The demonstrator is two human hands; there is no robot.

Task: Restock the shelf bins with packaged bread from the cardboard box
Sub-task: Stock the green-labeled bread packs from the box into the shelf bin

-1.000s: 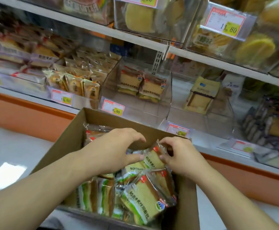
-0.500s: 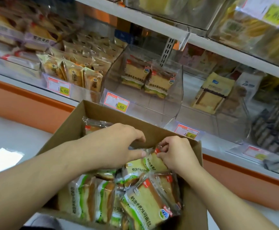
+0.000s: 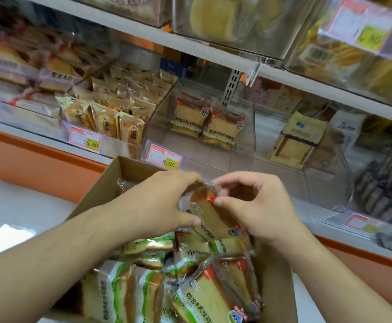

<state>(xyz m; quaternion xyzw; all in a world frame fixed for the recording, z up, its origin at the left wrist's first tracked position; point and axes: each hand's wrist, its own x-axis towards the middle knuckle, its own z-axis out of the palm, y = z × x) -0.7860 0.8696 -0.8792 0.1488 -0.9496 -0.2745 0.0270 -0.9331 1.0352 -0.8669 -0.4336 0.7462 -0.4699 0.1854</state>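
Observation:
A brown cardboard box (image 3: 101, 192) sits below me, filled with several green-and-white packs of sliced bread (image 3: 204, 299). My left hand (image 3: 153, 203) and my right hand (image 3: 251, 206) both grip one bread pack (image 3: 213, 213), held up on its edge just above the others in the box. Straight ahead on the lower shelf stands a clear plastic bin (image 3: 248, 136) with a red 8.80 price tag (image 3: 164, 158). Two matching bread packs (image 3: 204, 124) lie at the bin's back; its front floor is bare.
Left of the bin is a row of small bun packs (image 3: 111, 120) behind a 15.60 tag. Right of it, another clear bin holds a beige cake pack (image 3: 299, 138). An upper shelf (image 3: 190, 45) with bins of yellow cakes overhangs. An orange shelf base (image 3: 38, 159) runs below.
Both hands have risen from among the packs in the box, lifting one bread pack up between them. The view has moved closer to the shelf.

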